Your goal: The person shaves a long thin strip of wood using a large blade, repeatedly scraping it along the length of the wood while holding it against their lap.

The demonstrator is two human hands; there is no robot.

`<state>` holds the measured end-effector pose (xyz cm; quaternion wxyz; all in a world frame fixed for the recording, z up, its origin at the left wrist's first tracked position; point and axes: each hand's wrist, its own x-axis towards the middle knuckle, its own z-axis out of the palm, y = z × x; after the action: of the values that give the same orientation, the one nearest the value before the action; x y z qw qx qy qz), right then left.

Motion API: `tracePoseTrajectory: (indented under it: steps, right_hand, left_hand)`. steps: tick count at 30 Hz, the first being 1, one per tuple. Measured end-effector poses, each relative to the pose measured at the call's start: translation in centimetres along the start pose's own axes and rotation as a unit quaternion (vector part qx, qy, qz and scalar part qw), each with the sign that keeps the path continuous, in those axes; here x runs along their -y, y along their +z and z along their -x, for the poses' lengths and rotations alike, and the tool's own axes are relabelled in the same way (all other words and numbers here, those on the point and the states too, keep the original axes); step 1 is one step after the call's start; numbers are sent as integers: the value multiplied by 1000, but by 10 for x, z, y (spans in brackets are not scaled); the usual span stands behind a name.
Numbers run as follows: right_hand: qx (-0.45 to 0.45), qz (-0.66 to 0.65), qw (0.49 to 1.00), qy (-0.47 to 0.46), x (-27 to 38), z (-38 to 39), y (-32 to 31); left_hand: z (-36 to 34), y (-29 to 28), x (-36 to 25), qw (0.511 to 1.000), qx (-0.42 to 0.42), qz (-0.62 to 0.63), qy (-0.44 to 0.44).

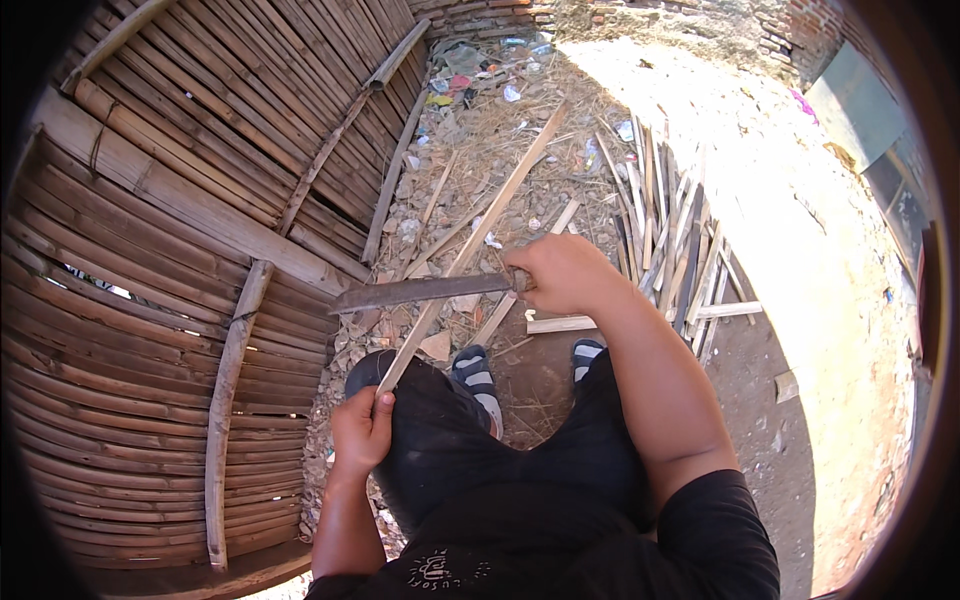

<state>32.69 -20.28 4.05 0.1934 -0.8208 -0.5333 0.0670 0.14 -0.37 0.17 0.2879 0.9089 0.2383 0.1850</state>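
Note:
My left hand is closed round the near end of a long, thin wooden strip, beside my left knee. From there the strip slants away and up to the right. My right hand grips the handle of a machete, whose long dark blade points left and passes over the strip. Whether the blade touches the wood I cannot tell. Most of the handle is hidden inside my fist.
A bamboo slat wall rises close on my left. Ahead to the right lies a loose pile of wooden strips. Stones, dry straw and litter cover the ground toward a brick wall. My feet in striped footwear stand below the blade.

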Motion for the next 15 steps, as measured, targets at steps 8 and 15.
tracePoseTrajectory:
  steps: [8,15]
  right_hand:
    - [-107,-79,973,191,-57,4,-17]
    - [3,-24,999,-45,0,-5,17]
  left_hand:
    - [-6,0,-1,1000,19,-6,1]
    - [-3,-1,1,1000,13,12,-16]
